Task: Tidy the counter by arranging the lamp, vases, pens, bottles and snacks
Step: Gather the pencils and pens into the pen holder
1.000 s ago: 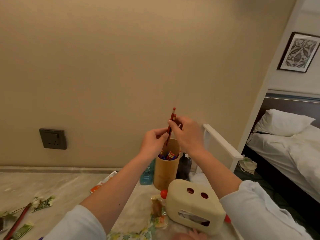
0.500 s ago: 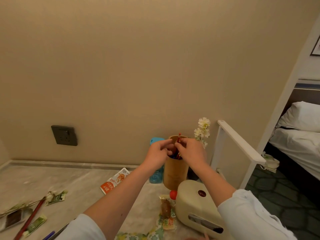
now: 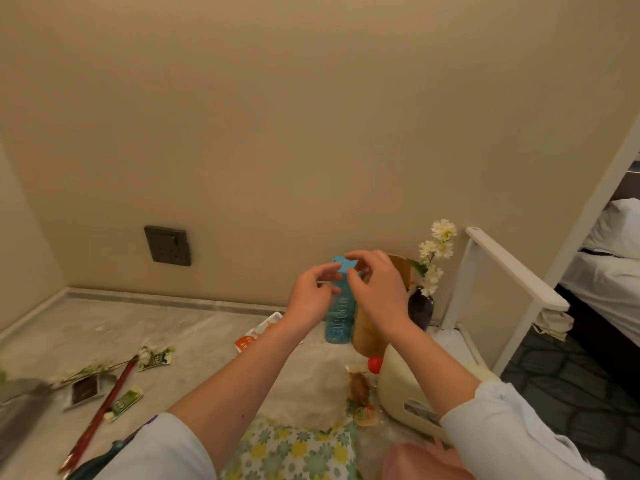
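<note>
My left hand and my right hand hover side by side in front of a blue bottle and a tan pen holder at the back of the counter. Both hands hold nothing and their fingers are spread. My right hand hides the holder's rim and the pens inside it. A dark vase with white flowers stands right of the holder. A cream box-shaped lamp with a red knob sits in front. Snack packets lie on the marble.
At the left lie a red stick, loose flower stems, green sachets and a dark packet. A floral cloth is at the near edge. A white rail borders the counter's right side; a bed lies beyond.
The red pens I held above the holder went down into it, and both hands let go and drew back. The view has swung left and down.
</note>
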